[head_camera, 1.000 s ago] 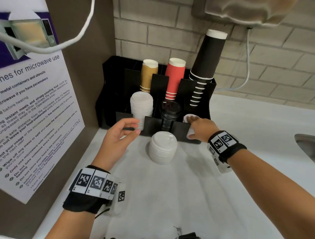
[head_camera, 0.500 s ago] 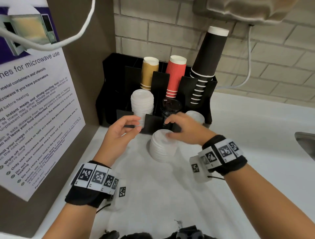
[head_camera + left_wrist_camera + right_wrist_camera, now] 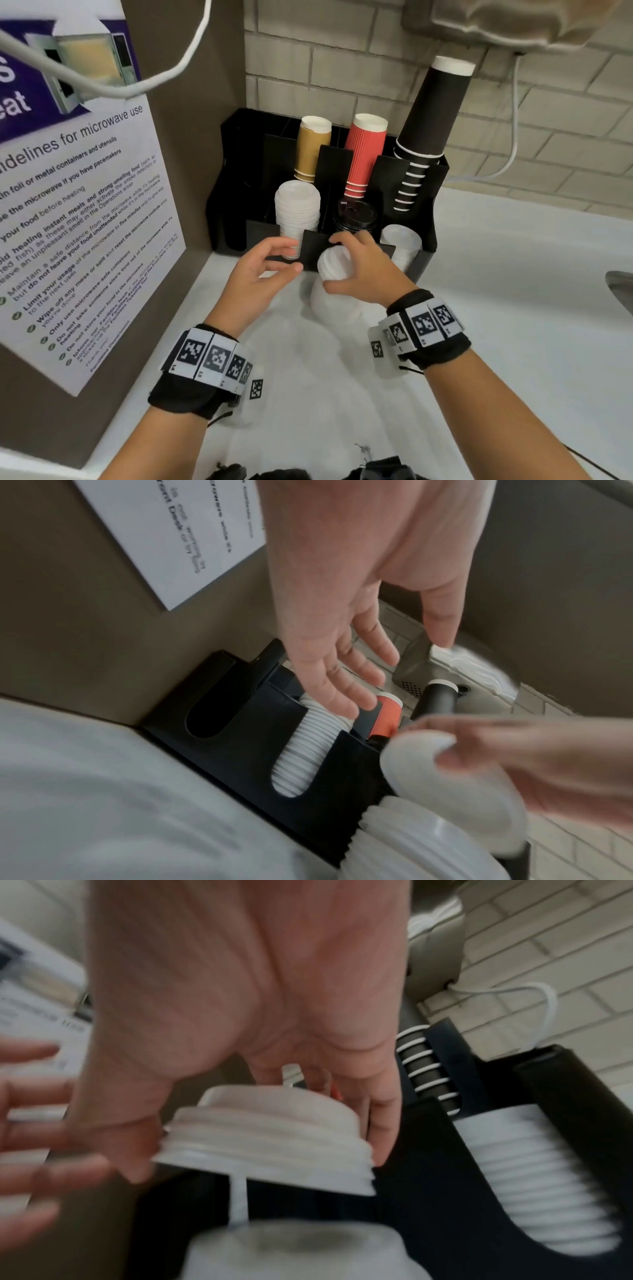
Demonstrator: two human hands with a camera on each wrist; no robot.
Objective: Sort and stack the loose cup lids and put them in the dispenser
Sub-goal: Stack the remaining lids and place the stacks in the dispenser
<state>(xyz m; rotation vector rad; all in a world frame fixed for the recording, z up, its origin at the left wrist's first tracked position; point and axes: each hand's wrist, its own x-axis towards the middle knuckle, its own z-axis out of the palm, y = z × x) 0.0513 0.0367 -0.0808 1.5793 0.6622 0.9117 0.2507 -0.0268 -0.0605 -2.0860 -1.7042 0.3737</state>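
Note:
A stack of white lids (image 3: 329, 306) stands on the white counter in front of the black dispenser (image 3: 239, 192). My right hand (image 3: 334, 263) grips a few white lids (image 3: 270, 1139) by their rim and holds them tilted just above that stack (image 3: 301, 1253). My left hand (image 3: 296, 256) hovers open beside them, fingers relaxed, holding nothing, in front of the left slot. The dispenser's front slots hold white lids (image 3: 297, 209) on the left, black lids (image 3: 354, 216) in the middle and white lids (image 3: 400, 240) on the right.
Gold cups (image 3: 311, 147), red cups (image 3: 364, 154) and tall black cups (image 3: 435, 113) stand in the dispenser's back row. A microwave poster (image 3: 78, 222) hangs on the brown panel at left. A sink edge (image 3: 621, 284) shows at far right.
My right hand left the right slot, came over the counter stack, gripped its top few lids and raised them. The left hand has barely moved.

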